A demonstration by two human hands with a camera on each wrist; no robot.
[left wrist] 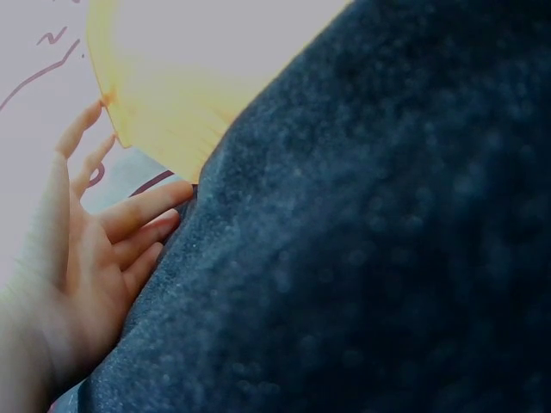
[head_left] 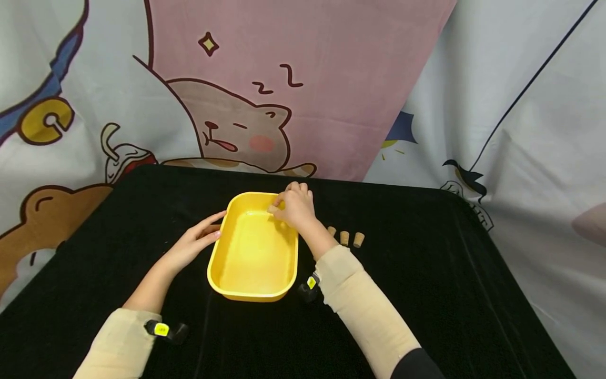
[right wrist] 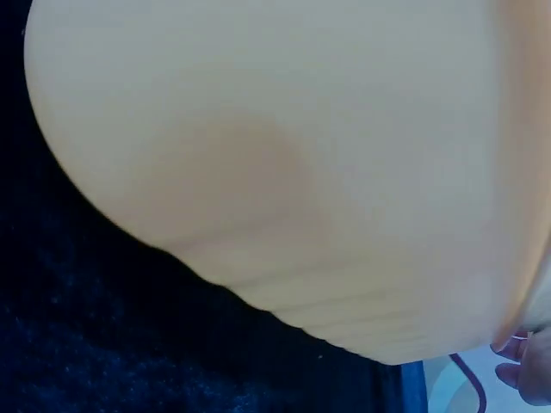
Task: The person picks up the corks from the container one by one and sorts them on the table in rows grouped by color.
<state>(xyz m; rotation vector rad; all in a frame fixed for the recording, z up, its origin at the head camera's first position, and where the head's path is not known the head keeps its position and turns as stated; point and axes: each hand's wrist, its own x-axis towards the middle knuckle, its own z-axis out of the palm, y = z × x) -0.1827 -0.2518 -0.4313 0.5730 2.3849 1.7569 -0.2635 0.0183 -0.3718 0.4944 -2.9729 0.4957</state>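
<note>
A yellow rectangular tray (head_left: 253,295) lies on the black-covered table. My left hand (head_left: 191,243) is at its left side, fingers spread and fingertips against the outer wall. In the left wrist view, the same hand (left wrist: 95,258) has loosely extended fingers by the tray's edge. Over the tray's far right corner, my right hand (head_left: 296,206) reaches in, thumb and index finger pinching a small tan cork (head_left: 272,209), mostly hidden. Three cork stoppers (head_left: 344,238) sit right of the tray, one partly behind my right wrist. The right wrist view shows mainly sleeve, with fingers (right wrist: 525,366) at the corner.
A black cloth (head_left: 426,273) covers the table. Behind it hangs a white and pink curtain (head_left: 355,63) printed with cartoon animals. Dark fabric (left wrist: 387,215) fills much of the left wrist view. A black wrist camera sits on each cream sleeve.
</note>
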